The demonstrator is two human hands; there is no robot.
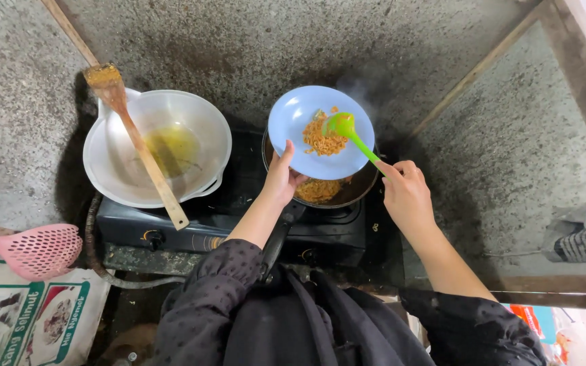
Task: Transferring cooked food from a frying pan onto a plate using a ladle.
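My left hand (281,179) holds a light blue plate (300,146) by its near rim, tilted over a dark frying pan (364,188). My right hand (407,193) grips a green ladle (351,133) whose bowl rests on a small heap of orange fried noodles (321,141) on the plate. More noodles (318,190) lie in the pan below the plate. The pan's black handle (278,237) points toward me. Thin steam rises behind the plate.
A black two-burner stove (205,227) carries the pan and, on the left, a pale metal wok (205,122) with yellow oil and a wooden spatula (145,152) leaning in it. A pink slotted skimmer (35,251) lies at the left. Grey speckled walls surround the stove.
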